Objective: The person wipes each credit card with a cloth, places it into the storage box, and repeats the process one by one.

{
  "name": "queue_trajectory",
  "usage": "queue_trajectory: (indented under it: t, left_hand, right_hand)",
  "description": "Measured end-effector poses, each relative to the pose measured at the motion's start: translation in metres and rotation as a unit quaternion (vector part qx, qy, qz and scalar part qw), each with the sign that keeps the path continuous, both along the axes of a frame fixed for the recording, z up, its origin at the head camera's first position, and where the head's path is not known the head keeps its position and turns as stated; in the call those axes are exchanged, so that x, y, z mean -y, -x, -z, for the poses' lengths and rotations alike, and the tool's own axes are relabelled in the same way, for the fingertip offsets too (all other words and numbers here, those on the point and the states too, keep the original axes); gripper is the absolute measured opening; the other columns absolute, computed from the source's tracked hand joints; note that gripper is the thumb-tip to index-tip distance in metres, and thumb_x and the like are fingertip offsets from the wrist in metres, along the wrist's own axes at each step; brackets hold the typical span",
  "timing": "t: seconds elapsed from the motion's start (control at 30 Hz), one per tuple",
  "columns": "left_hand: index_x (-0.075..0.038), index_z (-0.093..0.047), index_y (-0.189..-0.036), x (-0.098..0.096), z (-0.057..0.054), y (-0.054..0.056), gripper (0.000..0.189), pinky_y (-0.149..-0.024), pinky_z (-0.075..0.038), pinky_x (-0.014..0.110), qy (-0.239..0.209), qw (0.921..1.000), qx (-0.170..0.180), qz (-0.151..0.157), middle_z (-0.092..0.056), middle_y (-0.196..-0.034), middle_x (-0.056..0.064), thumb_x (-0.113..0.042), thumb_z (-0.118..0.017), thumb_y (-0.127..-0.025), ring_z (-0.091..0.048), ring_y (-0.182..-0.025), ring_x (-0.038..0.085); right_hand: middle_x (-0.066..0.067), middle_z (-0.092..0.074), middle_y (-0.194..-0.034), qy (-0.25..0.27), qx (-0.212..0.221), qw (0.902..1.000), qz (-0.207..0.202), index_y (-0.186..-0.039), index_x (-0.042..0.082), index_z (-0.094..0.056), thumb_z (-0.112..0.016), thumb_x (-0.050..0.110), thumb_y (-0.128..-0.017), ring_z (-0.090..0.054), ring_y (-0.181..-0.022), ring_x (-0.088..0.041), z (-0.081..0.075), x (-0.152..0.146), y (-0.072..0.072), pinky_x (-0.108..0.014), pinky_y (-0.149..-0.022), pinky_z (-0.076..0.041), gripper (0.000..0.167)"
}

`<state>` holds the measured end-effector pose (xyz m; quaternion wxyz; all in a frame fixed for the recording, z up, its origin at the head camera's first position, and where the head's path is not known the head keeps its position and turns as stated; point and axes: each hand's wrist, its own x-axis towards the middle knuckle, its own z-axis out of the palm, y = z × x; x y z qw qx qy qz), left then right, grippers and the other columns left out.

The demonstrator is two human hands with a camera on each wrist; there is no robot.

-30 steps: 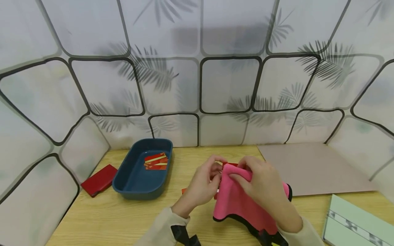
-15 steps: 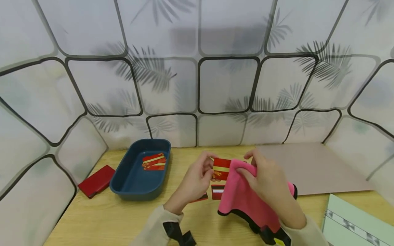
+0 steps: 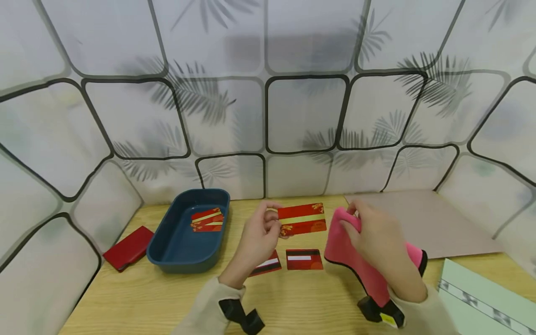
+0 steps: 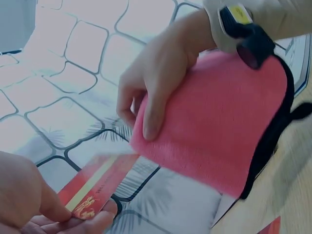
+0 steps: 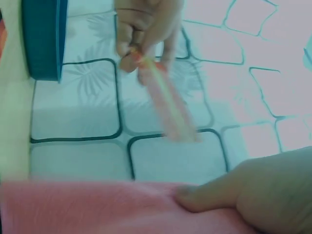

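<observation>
Above the wood-grain table, the left hand pinches a red-and-gold card by its end; near it, the right hand grips a black-edged pink cloth. A light edge hold, with loose fabric gathered off the striped cards below, should serve best. Leaf-patterned sheeting walls the back.

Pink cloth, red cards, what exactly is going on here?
A person's left hand holds up a red card with a yellow stripe, while the right hand grips a pink cloth; in the head view, cloth and card show apart. Two more red cards lie on the table, dark stripes up. Other yellow-striped cards lie in the blue tray to the left.
</observation>
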<state>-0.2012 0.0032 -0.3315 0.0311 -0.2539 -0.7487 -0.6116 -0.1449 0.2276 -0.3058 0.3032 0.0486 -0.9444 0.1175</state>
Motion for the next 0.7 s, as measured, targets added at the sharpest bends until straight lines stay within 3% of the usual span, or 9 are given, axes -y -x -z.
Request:
queue_trajectory:
  t: [0.1, 0.2, 0.33, 0.47, 0.53, 0.63, 0.7]
  left_hand:
    - [0.0, -0.052, -0.117, 0.0, 0.0, 0.001, 0.03, -0.056, -0.052, 0.021, -0.016, 0.9999, 0.004, 0.001, -0.06, -0.08, 0.017, 0.01, -0.046, -0.089, -0.039, -0.048, 0.006]
    - [0.002, -0.052, -0.117, 0.001, 0.001, 0.002, 0.03, -0.067, -0.059, 0.032, -0.031, 0.9994, 0.011, 0.008, -0.059, -0.079, 0.019, 0.011, -0.046, -0.089, -0.044, -0.049, 0.007]
    - [0.004, -0.051, -0.117, -0.002, 0.001, 0.001, 0.03, -0.067, -0.059, 0.036, -0.034, 0.9988, 0.018, 0.031, -0.061, -0.081, 0.022, 0.012, -0.047, -0.089, -0.046, -0.05, 0.008]
    - [0.003, -0.051, -0.12, -0.006, 0.002, 0.0, 0.029, -0.068, -0.059, 0.033, -0.02, 0.9954, 0.02, 0.092, -0.065, -0.09, 0.024, 0.01, -0.047, -0.092, -0.054, -0.057, 0.008]
    - [0.002, -0.05, -0.121, -0.007, 0.002, -0.001, 0.029, -0.068, -0.058, 0.029, -0.013, 0.9906, 0.025, 0.134, -0.066, -0.096, 0.024, 0.009, -0.046, -0.094, -0.06, -0.065, 0.008]
    - [0.002, -0.05, -0.122, -0.005, 0.002, -0.005, 0.028, -0.058, -0.054, 0.022, -0.004, 0.9826, 0.023, 0.184, -0.066, -0.105, 0.025, 0.007, -0.044, -0.095, -0.063, -0.069, 0.01]
    - [0.001, -0.05, -0.122, -0.004, 0.002, -0.006, 0.028, -0.05, -0.048, 0.019, 0.001, 0.98, 0.013, 0.198, -0.066, -0.106, 0.024, 0.006, -0.042, -0.096, -0.06, -0.063, 0.011]
  right_hand:
    - [0.004, -0.04, -0.055, -0.004, 0.016, 0.9995, -0.025, -0.086, 0.013, -0.056, -0.079, 0.018, -0.076, -0.039, -0.052, -0.014, -0.005, -0.001, -0.008, -0.029, -0.049, -0.031, 0.026]
    - [0.01, -0.037, -0.053, -0.011, 0.017, 0.9976, -0.067, -0.083, 0.018, -0.057, -0.082, 0.023, -0.073, -0.036, -0.052, -0.007, -0.009, 0.005, -0.017, -0.024, -0.049, -0.03, 0.028]
    - [0.017, -0.036, -0.055, -0.004, -0.026, 0.9905, -0.135, -0.081, 0.022, -0.058, -0.085, 0.024, -0.069, -0.034, -0.051, 0.002, -0.009, 0.017, -0.025, -0.017, -0.046, -0.03, 0.03]
    - [0.015, -0.048, -0.062, 0.015, -0.106, 0.9759, -0.19, -0.083, 0.018, -0.06, -0.085, 0.019, -0.068, -0.036, -0.051, 0.004, -0.004, 0.027, -0.023, -0.013, -0.046, -0.032, 0.029]
    - [0.012, -0.056, -0.067, 0.017, -0.145, 0.9674, -0.207, -0.085, 0.016, -0.062, -0.082, 0.023, -0.074, -0.041, -0.052, 0.003, 0.0, 0.03, -0.021, -0.012, -0.047, -0.036, 0.024]
    - [0.009, -0.061, -0.074, 0.017, -0.162, 0.9603, -0.227, -0.086, 0.016, -0.063, -0.071, 0.037, -0.086, -0.048, -0.056, 0.0, 0.006, 0.035, -0.017, -0.014, -0.049, -0.041, 0.023]
    - [0.008, -0.063, -0.077, 0.014, -0.16, 0.9603, -0.228, -0.087, 0.016, -0.063, -0.06, 0.046, -0.091, -0.052, -0.059, -0.001, 0.009, 0.037, -0.015, -0.015, -0.051, -0.044, 0.031]
